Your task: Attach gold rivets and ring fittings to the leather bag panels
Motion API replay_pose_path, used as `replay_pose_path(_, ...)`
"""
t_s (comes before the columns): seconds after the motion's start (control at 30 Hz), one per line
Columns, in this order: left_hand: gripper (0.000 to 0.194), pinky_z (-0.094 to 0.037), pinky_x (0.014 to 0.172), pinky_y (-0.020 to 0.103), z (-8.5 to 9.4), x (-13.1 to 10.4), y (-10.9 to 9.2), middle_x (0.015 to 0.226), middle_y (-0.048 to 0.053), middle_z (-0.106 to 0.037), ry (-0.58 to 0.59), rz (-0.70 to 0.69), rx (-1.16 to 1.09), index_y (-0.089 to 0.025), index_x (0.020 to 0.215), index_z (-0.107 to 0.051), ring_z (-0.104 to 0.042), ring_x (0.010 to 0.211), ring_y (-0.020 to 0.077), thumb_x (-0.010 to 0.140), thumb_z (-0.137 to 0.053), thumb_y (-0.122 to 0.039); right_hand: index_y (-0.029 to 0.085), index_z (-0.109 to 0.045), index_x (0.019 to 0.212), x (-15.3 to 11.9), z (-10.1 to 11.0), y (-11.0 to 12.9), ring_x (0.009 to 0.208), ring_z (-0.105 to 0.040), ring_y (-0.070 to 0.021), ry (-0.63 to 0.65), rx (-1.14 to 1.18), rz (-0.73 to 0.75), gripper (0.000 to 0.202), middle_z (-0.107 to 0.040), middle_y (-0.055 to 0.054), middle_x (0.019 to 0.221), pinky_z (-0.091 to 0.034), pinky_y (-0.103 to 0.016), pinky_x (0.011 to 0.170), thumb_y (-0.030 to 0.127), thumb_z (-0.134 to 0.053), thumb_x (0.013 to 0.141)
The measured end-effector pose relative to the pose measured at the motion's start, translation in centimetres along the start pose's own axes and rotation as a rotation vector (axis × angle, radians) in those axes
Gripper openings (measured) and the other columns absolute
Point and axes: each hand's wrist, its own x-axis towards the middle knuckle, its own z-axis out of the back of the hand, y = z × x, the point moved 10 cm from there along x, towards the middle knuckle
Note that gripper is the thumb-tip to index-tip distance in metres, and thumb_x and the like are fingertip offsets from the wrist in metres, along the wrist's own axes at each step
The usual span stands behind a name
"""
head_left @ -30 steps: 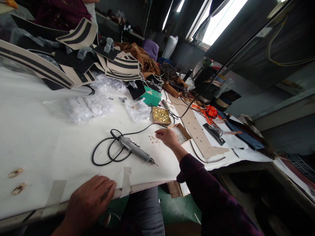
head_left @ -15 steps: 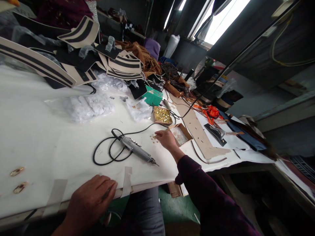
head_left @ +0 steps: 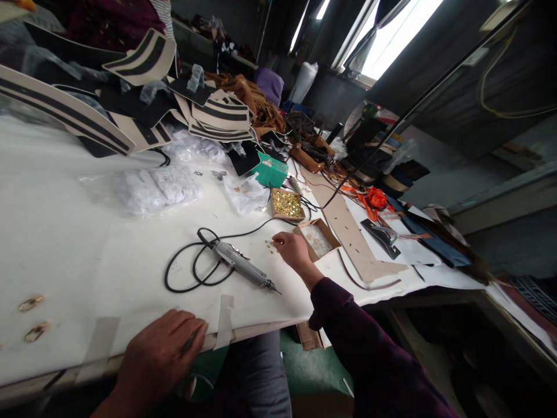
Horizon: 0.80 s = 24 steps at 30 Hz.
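My right hand point(head_left: 293, 251) reaches over the white tabletop, thumb and fingers pinched together at a few small gold-coloured pieces point(head_left: 268, 247). Whatever is between its fingertips is too small to make out. Just beyond that hand is an open cardboard box point(head_left: 319, 239) holding clear plastic. A second box point(head_left: 287, 205), full of small gold-coloured metal pieces, stands behind it. My left hand point(head_left: 163, 354) rests at the table's front edge with its fingers curled; a dark spot shows between thumb and fingers, its kind unclear. Between the hands lies a grey electric screwdriver point(head_left: 241, 264), its bit facing right.
The screwdriver's black cord point(head_left: 167, 273) loops on the table point(head_left: 87, 244). Two gold-coloured metal fittings point(head_left: 35, 331) lie at left. Striped panels point(head_left: 221, 116) and a plastic bag of white pieces point(head_left: 152, 188) are farther back. A beige strip point(head_left: 352, 232) lies at right.
My right hand has shifted very slightly, its fingertips drawing closer together over the small gold-coloured pieces. My left hand and the screwdriver stay where they were.
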Motion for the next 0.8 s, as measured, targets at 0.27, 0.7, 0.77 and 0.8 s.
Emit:
replay_pose_path(0.27,0.010,-0.048,0.074,0.034,-0.1,-0.1,-0.1,0.084,0.002,-0.072,0.008,-0.014,-0.005,-0.022,0.091,-0.071,-0.068,0.079,0.0173,0.099,-0.066,-0.018,0.026,-0.080,0.100,-0.2,0.1,0.1,0.090,-0.071,-0.0212,-0.024,-0.030,0.010,0.013,-0.081,-0.003,0.101,-0.048,-0.028,0.076,0.028,-0.074,0.089)
replay_pose_path(0.7,0.015,-0.047,0.077,0.032,-0.3,-0.2,-0.3,0.084,0.001,-0.072,0.006,-0.029,0.022,-0.023,0.090,-0.069,-0.068,0.080,0.0161,0.103,-0.061,-0.023,0.026,-0.080,0.116,1.1,8.3,-7.5,0.106,-0.070,-0.0250,-0.131,-0.155,-0.129,0.029,-0.078,-0.007,0.120,-0.049,-0.031,0.083,0.035,-0.061,0.095)
replay_pose_path(0.77,0.014,-0.046,0.079,0.033,-0.4,-0.3,-0.3,0.085,0.001,-0.072,0.007,-0.039,0.025,-0.023,0.091,-0.068,-0.067,0.081,0.0166,0.102,-0.061,-0.023,0.025,-0.081,0.115,1.5,8.1,-9.8,0.105,-0.070,-0.0272,-0.072,-0.184,-0.164,0.030,-0.078,-0.008,0.119,-0.049,-0.031,0.080,0.035,-0.070,0.088)
replay_pose_path(0.8,0.013,-0.046,0.079,0.033,-0.4,-0.4,-0.3,0.085,0.001,-0.072,0.006,-0.043,0.027,-0.023,0.091,-0.068,-0.067,0.081,0.0169,0.102,-0.061,-0.023,0.025,-0.082,0.113,1.7,7.6,-10.7,0.104,-0.071,-0.0274,-0.038,-0.191,-0.173,0.031,-0.079,-0.009,0.117,-0.049,-0.031,0.078,0.032,-0.074,0.084)
